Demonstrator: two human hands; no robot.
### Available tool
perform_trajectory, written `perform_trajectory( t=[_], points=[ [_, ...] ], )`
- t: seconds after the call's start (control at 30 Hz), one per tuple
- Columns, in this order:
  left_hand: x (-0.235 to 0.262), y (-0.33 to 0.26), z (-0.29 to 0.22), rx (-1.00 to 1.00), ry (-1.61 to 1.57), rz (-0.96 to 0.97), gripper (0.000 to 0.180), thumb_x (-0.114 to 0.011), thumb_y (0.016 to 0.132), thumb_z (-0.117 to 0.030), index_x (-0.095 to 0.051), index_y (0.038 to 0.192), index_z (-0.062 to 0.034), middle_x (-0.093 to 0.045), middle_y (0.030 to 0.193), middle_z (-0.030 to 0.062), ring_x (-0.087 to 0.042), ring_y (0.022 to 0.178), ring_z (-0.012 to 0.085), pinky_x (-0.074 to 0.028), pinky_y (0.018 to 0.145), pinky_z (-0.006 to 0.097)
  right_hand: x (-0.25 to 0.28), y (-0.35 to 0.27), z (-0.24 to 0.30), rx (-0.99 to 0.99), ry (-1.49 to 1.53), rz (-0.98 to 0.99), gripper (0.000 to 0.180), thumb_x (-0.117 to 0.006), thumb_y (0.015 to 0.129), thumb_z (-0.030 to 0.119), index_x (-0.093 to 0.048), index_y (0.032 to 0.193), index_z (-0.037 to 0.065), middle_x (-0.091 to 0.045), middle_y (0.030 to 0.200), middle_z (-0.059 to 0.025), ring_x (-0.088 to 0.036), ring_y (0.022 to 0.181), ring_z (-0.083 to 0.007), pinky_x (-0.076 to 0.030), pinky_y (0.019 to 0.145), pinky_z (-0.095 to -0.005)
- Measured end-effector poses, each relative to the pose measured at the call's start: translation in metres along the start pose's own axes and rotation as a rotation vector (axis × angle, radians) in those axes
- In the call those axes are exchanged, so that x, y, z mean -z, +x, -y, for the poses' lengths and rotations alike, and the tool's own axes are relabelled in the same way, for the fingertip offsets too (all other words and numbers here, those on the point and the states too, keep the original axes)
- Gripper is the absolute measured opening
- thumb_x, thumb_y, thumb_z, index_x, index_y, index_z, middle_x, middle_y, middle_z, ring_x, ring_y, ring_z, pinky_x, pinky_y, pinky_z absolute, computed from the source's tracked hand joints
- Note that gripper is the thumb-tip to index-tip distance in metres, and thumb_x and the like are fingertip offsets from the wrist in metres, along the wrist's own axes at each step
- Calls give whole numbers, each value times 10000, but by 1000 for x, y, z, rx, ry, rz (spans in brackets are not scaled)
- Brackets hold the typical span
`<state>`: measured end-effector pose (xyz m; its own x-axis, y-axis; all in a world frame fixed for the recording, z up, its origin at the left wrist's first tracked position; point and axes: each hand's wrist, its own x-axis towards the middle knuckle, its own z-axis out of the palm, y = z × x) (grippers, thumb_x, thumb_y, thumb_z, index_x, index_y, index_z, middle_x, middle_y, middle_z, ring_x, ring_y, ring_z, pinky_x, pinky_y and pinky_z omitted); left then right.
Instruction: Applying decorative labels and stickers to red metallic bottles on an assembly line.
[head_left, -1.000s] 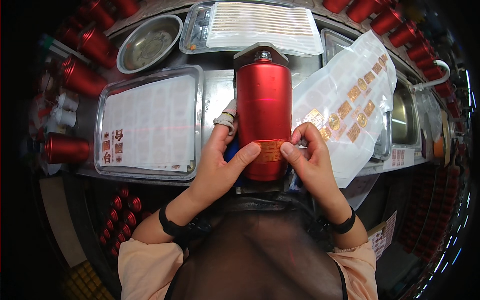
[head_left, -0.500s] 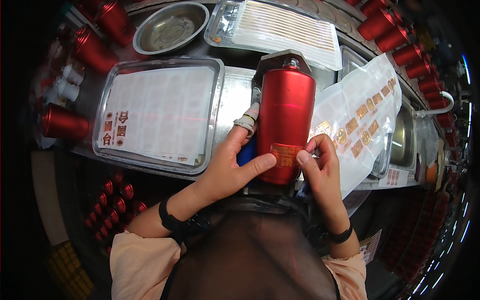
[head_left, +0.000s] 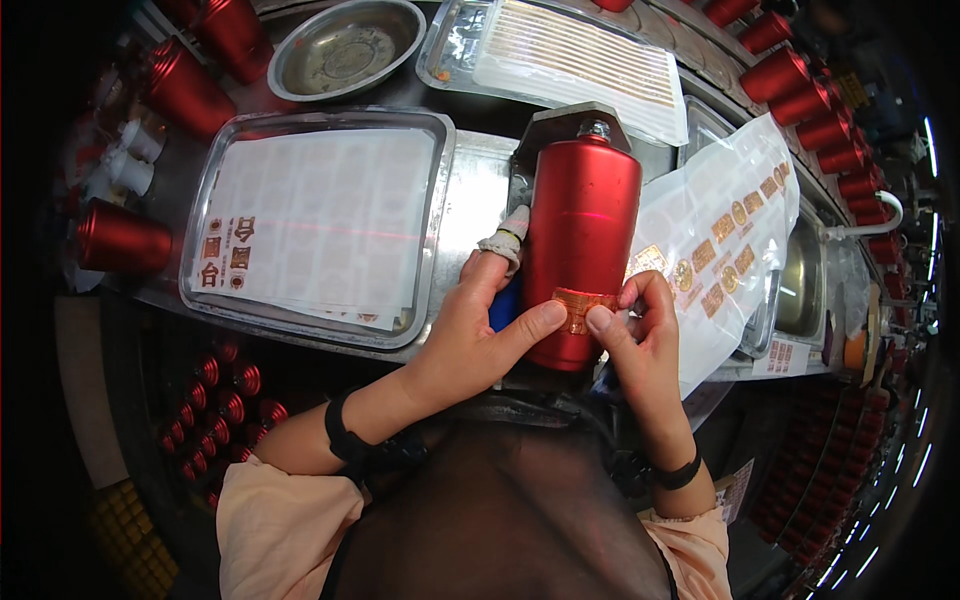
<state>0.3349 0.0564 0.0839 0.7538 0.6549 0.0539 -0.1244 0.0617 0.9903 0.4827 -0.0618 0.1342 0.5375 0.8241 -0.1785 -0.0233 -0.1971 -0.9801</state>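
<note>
A glossy red bottle (head_left: 586,220) lies in front of me, its narrow glass-like neck pointing away. My left hand (head_left: 465,325) is closed round its left side, a white wrapping on one finger. The left thumb presses on the left end of a gold decal (head_left: 576,308) near the bottle's close end. At the decal's right end, my right hand (head_left: 645,335) has its thumb on the decal and its bent index finger at the bottle's edge. Part of a dark metal rest (head_left: 535,128) shows behind the bottle; a blue piece (head_left: 505,306) peeks out beneath.
To the left, a metal tray (head_left: 447,190) holds decal sheets (head_left: 320,215). A metal bowl (head_left: 345,50) and another tray with striped strips (head_left: 575,60) stand beyond. On the right lies a translucent decal sheet (head_left: 720,230), near a basin (head_left: 803,275). Red bottles (head_left: 125,238) stand around the edges.
Bottle and both hands have shifted slightly right in the picture. The gold decal now shows a more distinct shape, with its lower middle part hanging between the thumbs.
</note>
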Motion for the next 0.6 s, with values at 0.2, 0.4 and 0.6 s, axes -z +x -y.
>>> perform_trajectory(
  t=[0.2,0.4,0.6],
  points=[
    [-2,7,-14,81,-198,-9,813,-689,939,-243,-221,1508,100,-354,1508,230,-384,1393,269,-316,1141,363,2,0,0,-3,-46,6,338,-729,901,144,-403,960,76,-548,840,7,-534,734,-4,-427,616,-151],
    [-1,7,-14,37,-110,13,812,-696,937,-226,-218,1506,101,-369,1501,218,-397,1383,252,-322,1137,356,1,1,-1,15,-14,1,331,-729,905,156,-411,948,72,-516,852,5,-503,726,1,-412,609,-147],
    [0,6,-14,-3,-87,24,825,-698,935,-222,-202,1516,90,-371,1504,211,-398,1384,252,-329,1133,353,4,1,-5,26,-19,5,330,-726,913,183,-420,954,69,-496,856,11,-461,695,1,-392,587,-155]
  ],
)
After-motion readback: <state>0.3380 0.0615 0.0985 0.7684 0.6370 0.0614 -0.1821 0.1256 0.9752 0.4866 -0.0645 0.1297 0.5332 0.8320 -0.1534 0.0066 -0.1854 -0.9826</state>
